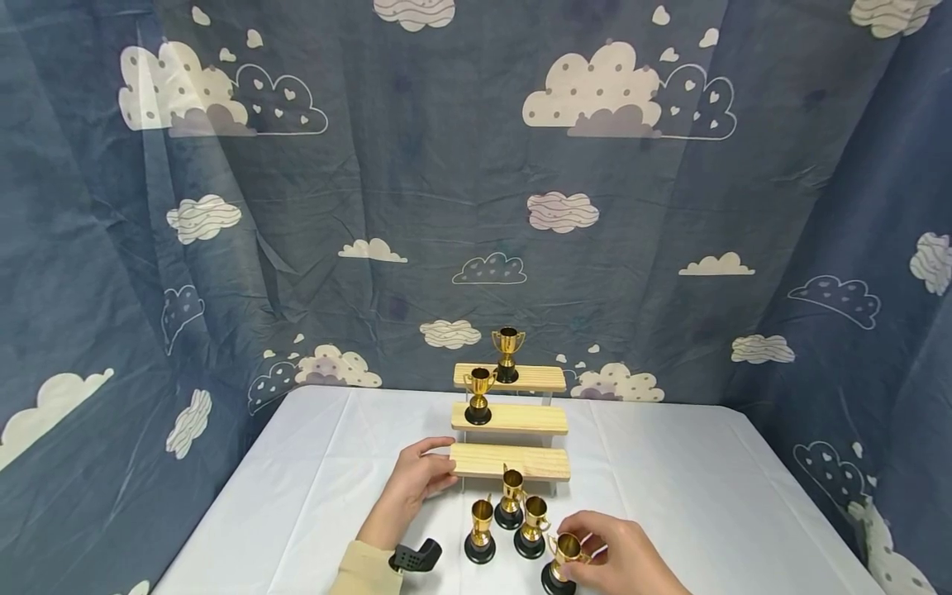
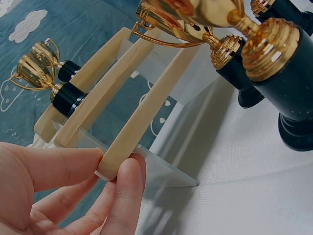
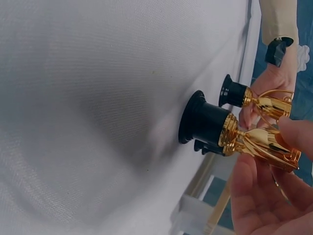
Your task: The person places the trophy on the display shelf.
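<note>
At the left end of the lowest board (image 1: 509,461) of a three-tier wooden display stand, my left hand (image 1: 416,478) pinches the wood. The left wrist view shows the thumb on one face of that board end and fingertips (image 2: 128,178) on the other. My right hand (image 1: 625,549) grips a small gold trophy cup (image 3: 264,143) by its bowl, thumb on one side and fingers on the other. Its black base (image 3: 205,120) points toward the white cloth. Three similar trophies (image 1: 482,525) stand on the cloth between the hands, in front of the stand.
One trophy (image 1: 507,354) stands on the top board and another (image 1: 479,397) on the middle board, left of centre. Clear supports (image 2: 168,166) hold the boards up. A white cloth (image 1: 706,496) covers the table, with a dark cloud-print curtain (image 1: 446,165) behind and at both sides.
</note>
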A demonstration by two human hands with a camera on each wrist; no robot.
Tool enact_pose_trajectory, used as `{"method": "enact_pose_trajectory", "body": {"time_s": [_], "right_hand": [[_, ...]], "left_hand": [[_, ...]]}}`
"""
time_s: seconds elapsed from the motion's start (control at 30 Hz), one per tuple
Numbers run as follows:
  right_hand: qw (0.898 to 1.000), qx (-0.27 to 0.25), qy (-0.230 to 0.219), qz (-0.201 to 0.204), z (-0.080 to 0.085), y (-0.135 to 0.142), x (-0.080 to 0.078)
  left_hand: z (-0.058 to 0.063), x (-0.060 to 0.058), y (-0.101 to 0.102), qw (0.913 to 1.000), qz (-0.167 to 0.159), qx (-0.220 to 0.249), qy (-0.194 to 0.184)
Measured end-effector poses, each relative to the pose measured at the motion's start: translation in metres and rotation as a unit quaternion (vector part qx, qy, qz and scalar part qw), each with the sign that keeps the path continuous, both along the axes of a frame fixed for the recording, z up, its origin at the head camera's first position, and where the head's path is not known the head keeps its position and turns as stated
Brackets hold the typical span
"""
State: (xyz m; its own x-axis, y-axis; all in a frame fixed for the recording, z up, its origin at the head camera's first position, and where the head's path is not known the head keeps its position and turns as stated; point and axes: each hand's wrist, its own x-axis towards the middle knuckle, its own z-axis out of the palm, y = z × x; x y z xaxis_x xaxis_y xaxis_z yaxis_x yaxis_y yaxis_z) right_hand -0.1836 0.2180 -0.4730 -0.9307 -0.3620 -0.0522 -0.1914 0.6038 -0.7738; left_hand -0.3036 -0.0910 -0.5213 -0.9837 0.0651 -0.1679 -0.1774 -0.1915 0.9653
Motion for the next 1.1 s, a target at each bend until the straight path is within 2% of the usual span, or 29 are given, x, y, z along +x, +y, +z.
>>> {"method": "enact_pose_trajectory", "body": {"time_s": [0.67, 1.1], "right_hand": [[0.999, 0.009, 0.036, -0.004, 0.006, 0.006, 0.002], [0.997, 0.005, 0.081, -0.015, 0.014, 0.011, 0.003]], "left_hand": [[-0.002, 0.000, 0.000, 1.0000, 0.003, 0.002, -0.002], [-0.001, -0.001, 0.001, 1.0000, 0.003, -0.005, 0.004]]}}
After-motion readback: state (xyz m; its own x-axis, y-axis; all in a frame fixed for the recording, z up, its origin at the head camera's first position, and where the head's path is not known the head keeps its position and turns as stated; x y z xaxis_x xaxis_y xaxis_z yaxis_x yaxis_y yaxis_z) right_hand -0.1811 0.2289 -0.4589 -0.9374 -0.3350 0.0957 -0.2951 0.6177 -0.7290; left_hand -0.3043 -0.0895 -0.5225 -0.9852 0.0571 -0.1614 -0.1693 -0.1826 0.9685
